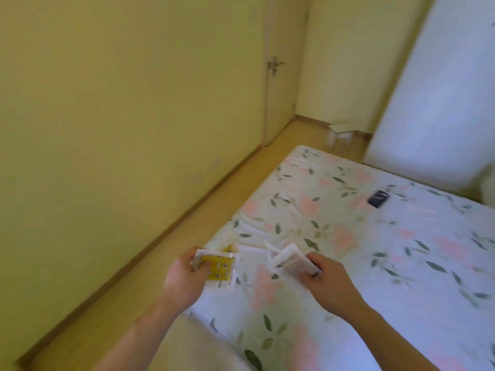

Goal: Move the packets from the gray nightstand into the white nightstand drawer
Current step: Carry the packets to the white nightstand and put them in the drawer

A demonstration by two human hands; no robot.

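Yellow-green walls [134, 103] fill the left and upper part of the view, with a closed door [280, 84] of the same tone set into the far corner, its metal lever handle [274, 66] at mid-height; a pale wardrobe panel [428, 89] stands tall on the right; a strip of wooden floor [160, 236] runs along the wall beside the bed [375, 236], whose sheet is white with pink flowers and green leaves; the bed takes the lower right of the view, and both forearms reach out over its near corner.

A small white stool [340, 135] stands on the floor beyond the foot of the bed, near the wardrobe; a dark, flat phone-like object [377, 198] lies on the sheet far to the right, well apart from both hands.

The left hand [184, 277] curls its fingers round a bundle of packets [218, 269], the top one yellow with small dots and white edges; the bundle sticks out to the right of the hand, held above the edge of the bed; the right hand [324, 274] grips a second stack of pale packets [290, 259], which fans out to the left of its fingers above the sheet; the two bundles face each other with a gap of flowered sheet between them, not touching; the picture is blurred, so the print on the packets cannot be read, nor their number told; no nightstand shows in this view.
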